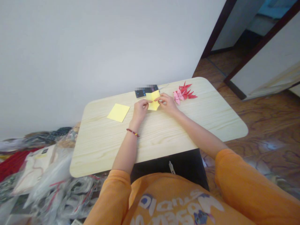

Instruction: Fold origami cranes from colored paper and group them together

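Note:
A yellow sheet of origami paper (pixel 153 106), creased and partly folded, is held up a little over the table between my two hands. My left hand (pixel 140 109) pinches its left side, thumb and fingers together. On the opposite side my right hand (pixel 167 102) grips the paper in the same way. Flat on the table to the left lies a square yellow paper (pixel 118 112), apart from my left hand. Just right of my right hand sit a pink folded paper flower (pixel 178 97) and red folded paper pieces (pixel 187 92).
Behind the paper a dark phone (pixel 141 93) lies near the wall, partly covered by the held sheet. The pale wooden table (pixel 105 147) has rounded corners. Plastic-wrapped bundles (pixel 53 175) are piled left of it. A doorway and wooden floor (pixel 269 125) are on the right.

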Motion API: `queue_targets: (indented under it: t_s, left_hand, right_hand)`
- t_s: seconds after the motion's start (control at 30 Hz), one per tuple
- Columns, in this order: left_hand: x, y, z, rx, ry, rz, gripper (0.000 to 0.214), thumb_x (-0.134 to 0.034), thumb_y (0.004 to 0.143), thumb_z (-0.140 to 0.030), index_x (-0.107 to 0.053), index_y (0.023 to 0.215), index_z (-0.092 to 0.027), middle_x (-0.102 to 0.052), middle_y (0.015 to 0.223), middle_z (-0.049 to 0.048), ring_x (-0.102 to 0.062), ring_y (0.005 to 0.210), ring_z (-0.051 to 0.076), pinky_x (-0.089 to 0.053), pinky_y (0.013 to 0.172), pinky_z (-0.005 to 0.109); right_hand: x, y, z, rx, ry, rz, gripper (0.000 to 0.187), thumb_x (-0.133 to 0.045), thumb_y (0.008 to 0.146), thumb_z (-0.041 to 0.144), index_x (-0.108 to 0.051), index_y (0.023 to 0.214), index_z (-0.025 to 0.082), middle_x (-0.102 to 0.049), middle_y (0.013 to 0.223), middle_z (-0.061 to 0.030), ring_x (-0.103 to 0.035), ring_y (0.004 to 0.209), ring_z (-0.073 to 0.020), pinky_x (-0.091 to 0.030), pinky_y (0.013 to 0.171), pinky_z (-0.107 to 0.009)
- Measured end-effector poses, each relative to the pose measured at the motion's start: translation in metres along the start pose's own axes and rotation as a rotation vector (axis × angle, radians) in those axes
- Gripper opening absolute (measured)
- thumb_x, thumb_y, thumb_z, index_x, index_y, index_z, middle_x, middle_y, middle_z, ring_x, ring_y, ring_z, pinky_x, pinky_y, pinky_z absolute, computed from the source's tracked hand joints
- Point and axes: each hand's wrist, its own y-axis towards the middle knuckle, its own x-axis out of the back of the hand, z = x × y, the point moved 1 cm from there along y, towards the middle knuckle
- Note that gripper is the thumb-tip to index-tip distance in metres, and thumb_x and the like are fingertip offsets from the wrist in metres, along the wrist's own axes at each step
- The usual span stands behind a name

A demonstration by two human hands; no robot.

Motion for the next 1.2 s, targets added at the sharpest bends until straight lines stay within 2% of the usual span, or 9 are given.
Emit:
queue_targets:
  t_s: [0.37,0.6,0.73,0.87,0.93,1.07,1.13,1.2]
  left_hand:
    - [0.003,0.002,0.002,-0.019,0.048,-0.008,0.047,-0.041,0.064,0.005,-0.073,0.088,-0.019,-0.071,0.094,0.0053,-0.064,0.091,0.016,-0.052,0.079,0.028]
    - [0.007,0.002,0.002,-0.006,-0.019,0.011,0.030,-0.051,0.075,-0.005,-0.073,0.089,-0.019,-0.068,0.099,0.0064,-0.063,0.089,0.016,-0.052,0.073,0.025]
    - [0.007,0.001,-0.001,-0.023,-0.024,-0.006,0.017,-0.057,0.080,-0.015,-0.072,0.087,-0.018,-0.069,0.098,0.0077,-0.064,0.091,0.017,-0.051,0.076,0.028]
    - [0.005,-0.001,-0.003,0.020,-0.029,-0.044,0.014,-0.057,0.082,-0.018,-0.069,0.088,-0.019,-0.071,0.089,0.0044,-0.065,0.081,0.015,-0.051,0.073,0.027]
    - [0.004,-0.002,-0.004,0.052,-0.039,-0.064,0.019,-0.056,0.082,-0.017,-0.064,0.099,-0.020,-0.070,0.087,0.0022,-0.065,0.076,0.013,-0.051,0.072,0.026]
    - [0.002,-0.004,-0.003,0.090,-0.076,-0.085,0.052,-0.057,0.081,-0.018,-0.043,0.130,-0.026,-0.070,0.084,-0.0011,-0.065,0.071,0.012,-0.050,0.069,0.023]
    - [-0.001,-0.004,-0.003,0.111,-0.086,-0.083,0.061,-0.059,0.080,-0.019,-0.036,0.137,-0.026,-0.071,0.083,-0.0014,-0.064,0.068,0.011,-0.050,0.066,0.022]
    - [-0.004,-0.003,-0.002,0.138,-0.109,-0.068,0.062,-0.059,0.079,-0.018,-0.038,0.137,-0.026,-0.071,0.082,-0.0014,-0.064,0.064,0.010,-0.048,0.062,0.021]
  right_hand:
    - [0.000,0.000,-0.001,-0.032,-0.005,-0.024,0.026,-0.051,0.075,0.011,-0.073,0.085,0.020,-0.063,0.097,-0.0067,-0.061,0.084,-0.0173,-0.052,0.066,-0.028]
    - [0.000,0.000,-0.006,-0.086,0.046,-0.098,0.021,-0.053,0.073,0.012,-0.071,0.082,0.019,-0.066,0.093,-0.0052,-0.061,0.088,-0.0188,-0.051,0.064,-0.027]
    - [0.001,0.001,-0.003,-0.056,0.057,-0.060,0.020,-0.053,0.071,0.010,-0.070,0.078,0.018,-0.066,0.096,-0.0067,-0.062,0.089,-0.0186,-0.051,0.065,-0.026]
    - [0.002,0.001,0.001,-0.050,0.037,-0.026,0.021,-0.053,0.071,0.009,-0.070,0.077,0.019,-0.066,0.095,-0.0061,-0.062,0.084,-0.0170,-0.051,0.067,-0.027]
    - [0.000,0.000,0.001,-0.053,0.041,-0.023,0.021,-0.052,0.072,0.010,-0.069,0.079,0.019,-0.067,0.093,-0.0053,-0.063,0.083,-0.0167,-0.051,0.069,-0.027]
    - [-0.003,-0.002,0.001,-0.081,0.081,-0.058,0.018,-0.055,0.075,0.018,-0.065,0.090,0.021,-0.068,0.089,-0.0025,-0.063,0.081,-0.0167,-0.051,0.066,-0.026]
    - [-0.004,-0.003,0.002,-0.110,0.120,-0.092,0.028,-0.059,0.075,0.022,-0.059,0.103,0.023,-0.067,0.083,0.0000,-0.063,0.075,-0.0152,-0.049,0.063,-0.025]
    - [-0.004,-0.003,0.002,-0.134,0.171,-0.115,0.040,-0.062,0.074,0.024,-0.054,0.113,0.025,-0.065,0.077,0.0021,-0.062,0.070,-0.0136,-0.048,0.060,-0.023]
